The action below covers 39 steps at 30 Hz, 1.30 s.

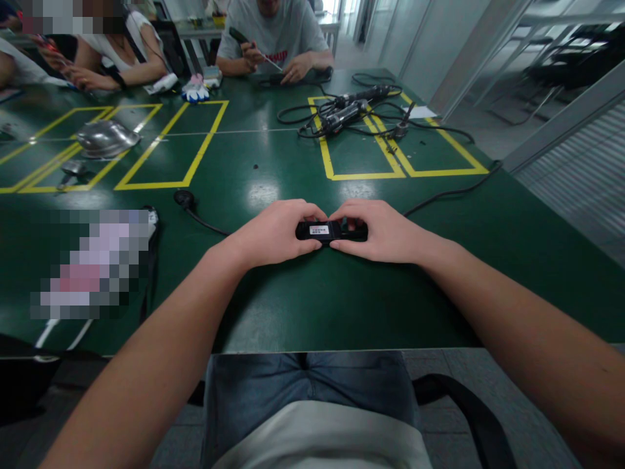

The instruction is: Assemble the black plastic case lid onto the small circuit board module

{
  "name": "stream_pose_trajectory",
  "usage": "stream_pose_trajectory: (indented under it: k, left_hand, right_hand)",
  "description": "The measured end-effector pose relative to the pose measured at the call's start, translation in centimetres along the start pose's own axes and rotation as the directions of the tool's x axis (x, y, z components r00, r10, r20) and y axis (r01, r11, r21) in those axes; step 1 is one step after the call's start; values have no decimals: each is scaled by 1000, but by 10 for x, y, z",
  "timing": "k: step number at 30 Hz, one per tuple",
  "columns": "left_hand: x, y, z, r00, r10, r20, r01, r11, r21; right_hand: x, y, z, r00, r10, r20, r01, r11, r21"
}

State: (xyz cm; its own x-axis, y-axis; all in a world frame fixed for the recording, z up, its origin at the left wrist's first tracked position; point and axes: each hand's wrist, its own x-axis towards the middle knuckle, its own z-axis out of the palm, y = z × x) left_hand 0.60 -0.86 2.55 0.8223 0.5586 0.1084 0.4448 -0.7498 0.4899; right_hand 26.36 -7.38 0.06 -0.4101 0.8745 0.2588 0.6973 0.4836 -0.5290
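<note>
A small, elongated black device (319, 230) with a white printed label lies just above the green table, between both hands. My left hand (280, 231) is closed on its left end, thumb on the near side and fingers on the far side. The right end is pinched the same way by my right hand (383, 231). The fingertips almost meet at the middle of the device. A black cord with a round plug (184, 198) runs out from behind my left wrist. Behind my right hand, another black cable (454, 192) leads off to the right; whether either joins the device is hidden.
Yellow tape (208, 143) marks rectangles on the green table (273, 299). Black tools with tangled cables (344, 117) lie at the back right. A metal bowl-shaped part (105, 138) sits at the left. Opposite, a person (276, 39) holds a screwdriver (239, 36).
</note>
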Motion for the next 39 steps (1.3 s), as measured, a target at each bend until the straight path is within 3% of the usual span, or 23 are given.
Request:
stream_pose_trajectory:
  k: [30,39]
  left_hand:
    - [0,4,-1,1000,8,-23,-7,1000,7]
    - [2,-4,-4,957,-160,-244,206,962,181]
  right_hand:
    - [2,0,0,999,30,24,-30,999,-17]
    - [2,-4,-1,992,125,-21,-124,992,34]
